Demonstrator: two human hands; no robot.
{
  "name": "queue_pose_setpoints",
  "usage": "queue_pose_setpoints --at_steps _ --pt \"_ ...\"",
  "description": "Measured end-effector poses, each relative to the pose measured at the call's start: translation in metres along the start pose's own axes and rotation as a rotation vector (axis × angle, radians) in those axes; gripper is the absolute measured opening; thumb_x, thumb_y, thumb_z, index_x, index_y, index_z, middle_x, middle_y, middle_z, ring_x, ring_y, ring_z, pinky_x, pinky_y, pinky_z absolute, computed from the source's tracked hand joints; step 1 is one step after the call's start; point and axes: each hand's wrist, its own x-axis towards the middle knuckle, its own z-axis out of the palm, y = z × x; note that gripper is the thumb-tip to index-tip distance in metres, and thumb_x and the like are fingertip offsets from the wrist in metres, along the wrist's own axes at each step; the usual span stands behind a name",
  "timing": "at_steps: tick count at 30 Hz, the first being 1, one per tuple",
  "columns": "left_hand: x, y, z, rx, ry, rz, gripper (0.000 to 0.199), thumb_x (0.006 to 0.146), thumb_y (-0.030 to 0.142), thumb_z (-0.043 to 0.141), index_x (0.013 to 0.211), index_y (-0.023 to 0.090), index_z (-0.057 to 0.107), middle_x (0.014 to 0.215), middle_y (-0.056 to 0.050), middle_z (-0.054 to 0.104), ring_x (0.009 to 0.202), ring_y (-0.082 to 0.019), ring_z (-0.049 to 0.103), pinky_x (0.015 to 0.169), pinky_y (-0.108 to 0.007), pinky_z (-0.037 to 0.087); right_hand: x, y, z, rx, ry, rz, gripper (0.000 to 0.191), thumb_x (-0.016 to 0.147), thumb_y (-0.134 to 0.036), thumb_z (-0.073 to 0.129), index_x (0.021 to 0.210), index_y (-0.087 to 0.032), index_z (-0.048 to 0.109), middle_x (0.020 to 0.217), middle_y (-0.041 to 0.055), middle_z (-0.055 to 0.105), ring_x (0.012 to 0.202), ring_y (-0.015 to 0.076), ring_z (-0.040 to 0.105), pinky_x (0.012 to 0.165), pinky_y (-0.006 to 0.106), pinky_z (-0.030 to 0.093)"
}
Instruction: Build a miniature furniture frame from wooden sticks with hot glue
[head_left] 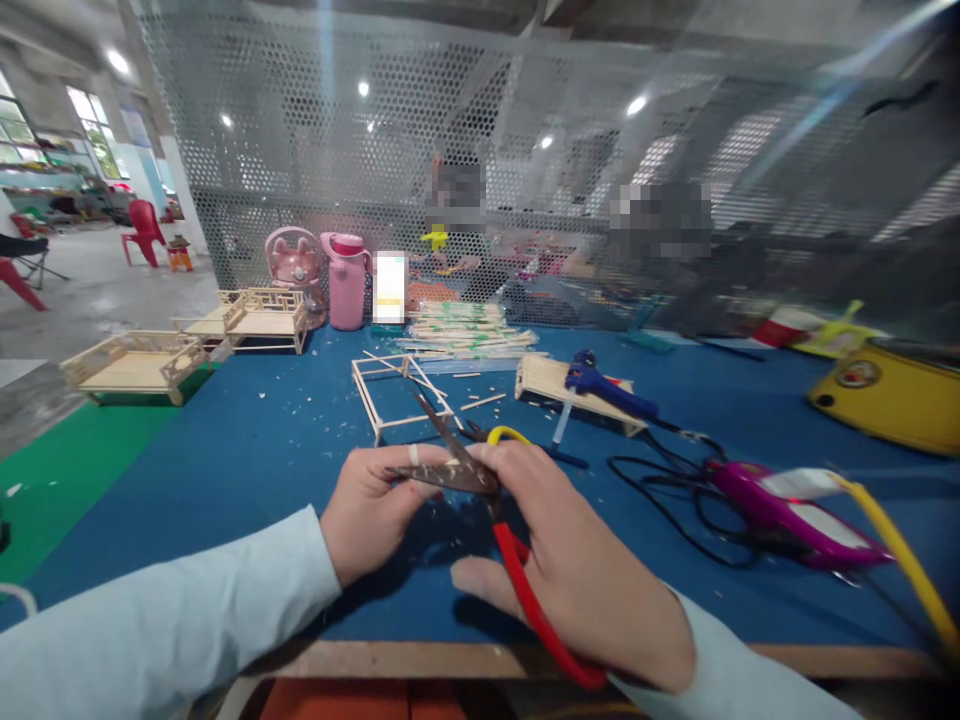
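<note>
My right hand (577,550) grips a pair of scissors (517,575) with red handles, its dark, worn blades apart and pointing left. The lower blade crosses in front of the fingers of my left hand (379,505). Those fingers are pinched together, and what they hold is mostly hidden; a tiny pale bit shows between the blades. Just beyond my hands stands an open frame of thin wooden sticks (367,400). Beside it, a blue glue gun (615,392) rests on a small slatted wooden piece (544,380). A tool with a yellow handle (510,434) lies partly behind my right hand.
Miniature wooden beds (131,365) stand at the left. A bundle of sticks (457,328), a pink flask (346,285) and a lit phone (390,288) are along the back mesh. To the right are a purple power strip (795,515), black cables and a yellow container (892,395).
</note>
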Motion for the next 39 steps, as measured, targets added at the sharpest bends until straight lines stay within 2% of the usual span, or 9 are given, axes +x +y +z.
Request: queue_pose_setpoints --at_steps 5,8,13,17,19,23,26,33,39 --pt "0.0 -0.002 -0.001 0.01 0.038 -0.043 0.02 0.075 0.008 0.058 0.082 0.017 0.075 0.077 -0.003 0.075 0.075 -0.016 0.069 0.071 -0.02 0.052 0.001 0.0 -0.001 -0.11 0.039 -0.015 0.059 0.066 -0.046 0.073 0.111 -0.015 0.049 0.095 0.011 0.055 0.085 0.0258 0.05 0.077 0.046 0.045" --pt "-0.001 -0.003 -0.001 0.021 0.021 -0.038 0.018 0.077 0.014 0.059 0.084 0.016 0.075 0.08 -0.005 0.076 0.078 -0.017 0.069 0.071 -0.021 0.052 0.001 0.0 -0.002 -0.161 0.071 -0.024 0.062 0.063 -0.052 0.073 0.109 -0.015 0.052 0.093 0.0114 0.055 0.085 0.0267 0.052 0.076 0.045 0.046" --pt "0.0 -0.004 0.004 0.001 0.017 -0.078 0.014 0.075 0.017 0.062 0.078 0.015 0.075 0.078 -0.004 0.075 0.077 -0.017 0.066 0.074 -0.023 0.05 0.001 0.003 -0.001 -0.123 0.079 -0.004 0.044 0.077 -0.056 0.057 0.099 -0.018 0.057 0.083 0.0085 0.06 0.077 0.023 0.057 0.069 0.036 0.049" --pt "0.005 -0.006 0.004 -0.02 0.103 -0.212 0.015 0.076 0.024 0.061 0.076 0.013 0.072 0.069 -0.003 0.07 0.057 -0.01 0.054 0.058 -0.02 0.044 0.002 0.006 0.001 0.047 0.065 0.067 0.031 0.085 -0.05 0.049 0.093 -0.021 0.054 0.069 0.0014 0.06 0.058 0.0153 0.054 0.056 0.027 0.046" --pt "0.007 -0.006 0.002 -0.02 0.142 -0.245 0.022 0.078 0.031 0.06 0.084 0.013 0.071 0.066 -0.002 0.067 0.052 -0.008 0.047 0.053 -0.02 0.039 0.004 0.006 0.001 0.118 0.069 0.097 0.029 0.085 -0.046 0.049 0.098 -0.02 0.051 0.073 0.0017 0.061 0.059 0.0154 0.055 0.057 0.027 0.046" --pt "0.009 -0.004 0.0 0.004 0.15 -0.226 0.029 0.083 0.038 0.054 0.085 0.013 0.069 0.063 -0.001 0.062 0.054 -0.009 0.044 0.055 -0.021 0.037 0.007 0.008 0.002 0.173 0.049 0.152 0.035 0.082 -0.043 0.052 0.106 -0.019 0.048 0.094 0.0073 0.063 0.077 0.0196 0.06 0.071 0.033 0.049" --pt "0.009 -0.001 0.001 -0.003 0.12 -0.205 0.025 0.082 0.034 0.055 0.084 0.013 0.068 0.063 0.0 0.061 0.058 -0.01 0.049 0.061 -0.021 0.04 0.008 0.008 0.005 0.177 0.027 0.152 0.039 0.08 -0.042 0.056 0.11 -0.019 0.047 0.104 0.01 0.06 0.09 0.0227 0.059 0.079 0.037 0.048" --pt "0.008 -0.007 0.001 -0.074 0.03 -0.147 0.018 0.078 0.027 0.06 0.076 0.013 0.071 0.076 -0.005 0.07 0.074 -0.016 0.061 0.073 -0.025 0.047 0.01 0.007 0.004 -0.022 0.041 0.072 0.049 0.069 -0.042 0.071 0.105 -0.016 0.051 0.094 0.0097 0.057 0.085 0.025 0.053 0.076 0.043 0.046" --pt "0.006 -0.008 0.001 -0.162 0.031 -0.11 0.019 0.078 0.032 0.064 0.078 0.015 0.072 0.071 -0.003 0.07 0.073 -0.017 0.063 0.075 -0.027 0.049 0.009 0.008 0.003 -0.101 0.086 -0.028 0.057 0.067 -0.047 0.071 0.109 -0.015 0.049 0.092 0.0101 0.056 0.084 0.0254 0.053 0.076 0.045 0.046"
